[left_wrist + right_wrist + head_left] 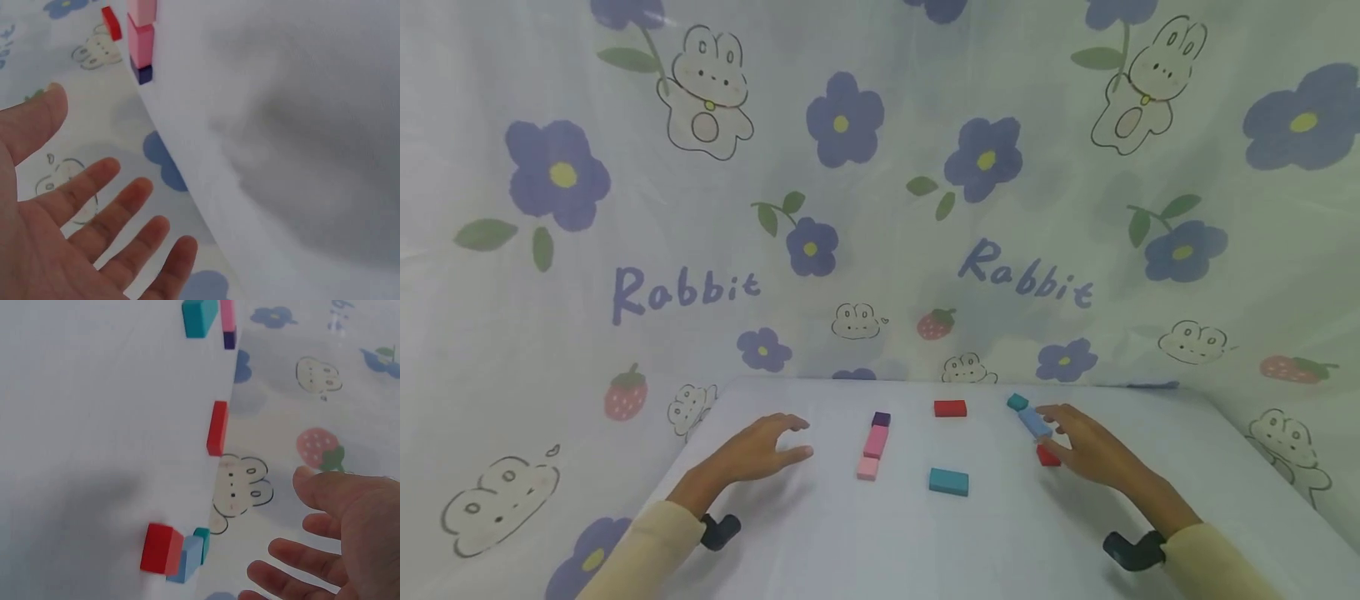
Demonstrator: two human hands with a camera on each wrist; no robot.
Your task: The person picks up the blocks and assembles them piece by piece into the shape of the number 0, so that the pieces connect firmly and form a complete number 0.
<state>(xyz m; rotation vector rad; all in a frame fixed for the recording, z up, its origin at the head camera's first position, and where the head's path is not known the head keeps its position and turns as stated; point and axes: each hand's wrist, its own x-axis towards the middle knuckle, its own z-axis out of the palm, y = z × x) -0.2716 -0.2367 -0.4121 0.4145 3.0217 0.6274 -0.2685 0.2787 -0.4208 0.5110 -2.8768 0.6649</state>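
My left hand (763, 448) hovers over the table's left side, fingers spread and holding nothing; its fingers and thumb show in the left wrist view. To its right runs a row of blocks: a purple block (881, 419), a pink block (876, 442) and a light pink block (867, 469). My right hand (1082, 446) is held above the right-hand row, with nothing in its grasp. That row has a small teal block (1017, 402), a light blue block (1032, 421) and a red block (1047, 456), the latter two partly hidden behind the hand in the head view.
Between the two rows lie a red rectangular block (951, 408) toward the back and a teal rectangular block (949, 482) nearer the front. The white table (895, 550) ends at a hanging cloth (880, 208) printed with rabbits and flowers.
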